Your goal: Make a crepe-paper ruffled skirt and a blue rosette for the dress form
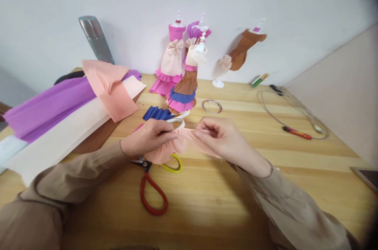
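Note:
A strip of peach crepe paper (162, 154) stretches between my two hands above the table. My left hand (150, 136) pinches its gathered upper edge between thumb and fingers. On the other side, my right hand (223, 137) is closed on the same edge, slightly blurred. Just behind my left fingers is a white roll of tape (178, 123), partly hidden. Below the paper lie scissors with red (153, 199) and yellow handles, their blades partly covered. A pleated blue paper piece (157, 113) rests beyond my left hand.
Small dress forms in paper dresses (171, 61) stand along the wall, with a brown-dressed one (243, 47) leaning at right. Crepe paper sheets (59, 104) pile at left near a grey bottle (97, 39). A bracelet-like ring (212, 106) and a cable (298, 112) lie at right.

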Demonstrator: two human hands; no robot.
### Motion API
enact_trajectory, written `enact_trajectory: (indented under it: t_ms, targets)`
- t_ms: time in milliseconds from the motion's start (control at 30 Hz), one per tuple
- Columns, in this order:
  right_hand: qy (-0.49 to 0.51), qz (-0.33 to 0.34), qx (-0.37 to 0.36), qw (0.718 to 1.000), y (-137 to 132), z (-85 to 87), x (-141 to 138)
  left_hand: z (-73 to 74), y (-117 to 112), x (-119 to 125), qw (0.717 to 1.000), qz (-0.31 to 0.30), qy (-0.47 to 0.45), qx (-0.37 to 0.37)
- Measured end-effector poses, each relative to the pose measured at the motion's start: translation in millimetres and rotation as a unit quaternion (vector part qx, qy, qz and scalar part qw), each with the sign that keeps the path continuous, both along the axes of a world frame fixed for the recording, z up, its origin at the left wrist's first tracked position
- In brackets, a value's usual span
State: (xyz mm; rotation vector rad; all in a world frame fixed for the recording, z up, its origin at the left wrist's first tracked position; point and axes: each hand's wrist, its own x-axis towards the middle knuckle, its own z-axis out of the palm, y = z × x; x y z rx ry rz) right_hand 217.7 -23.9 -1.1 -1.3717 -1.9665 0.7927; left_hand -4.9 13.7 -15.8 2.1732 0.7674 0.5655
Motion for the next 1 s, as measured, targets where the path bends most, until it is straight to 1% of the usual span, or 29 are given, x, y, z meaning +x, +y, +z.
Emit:
enact_trajectory:
  t_ms: [100, 200, 333, 433, 533, 633, 700, 733, 833, 900, 1000]
  targets:
    - [-0.005, 0.001, 0.025, 1.000, -8.0, 6.5, -1.6, 2.7, -1.1, 0.0, 1.000, 0.005, 0.002, 0.015]
    - [-0.015, 0.004, 0.037, 0.999, -13.6, 8.3, -2.2, 6.3, -1.9, -0.2, 1.000, 0.007, 0.005, 0.025]
    - [-0.030, 0.037, 0.050, 0.998, -9.7, 7.2, 1.8, 8.4, -3.3, -0.3, 0.999, 0.010, 0.013, 0.030]
    - [-0.073, 0.065, 0.106, 0.990, -2.6, 5.7, 5.4, 7.3, -4.5, -0.1, 0.999, 0.001, 0.016, 0.038]
    - [-0.116, 0.082, 0.156, 0.978, 1.2, 2.4, 6.2, 5.8, -5.4, -0.2, 0.998, -0.009, 0.010, 0.064]
    - [-0.180, 0.061, 0.224, 0.956, 1.2, -0.8, 5.1, 5.4, -5.9, -0.6, 0.996, -0.024, 0.006, 0.090]
    - [-0.202, 0.054, 0.246, 0.947, 0.4, -0.8, 4.2, 5.8, -6.3, -0.8, 0.994, -0.028, 0.008, 0.101]
    - [-0.191, 0.063, 0.235, 0.951, 0.1, -0.1, 3.8, 6.1, -6.6, -0.8, 0.994, -0.028, 0.008, 0.105]
    - [-0.117, 0.100, 0.152, 0.976, 0.1, 3.0, 3.8, 6.5, -7.2, -0.7, 0.994, -0.027, 0.013, 0.107]
    - [-0.095, 0.094, 0.109, 0.985, 1.0, 4.0, 4.9, 6.4, -7.3, -0.4, 0.994, -0.032, 0.013, 0.102]
    - [-0.090, 0.088, 0.047, 0.991, 2.6, 3.1, 7.0, 5.6, -7.0, 0.6, 0.995, -0.039, 0.008, 0.087]
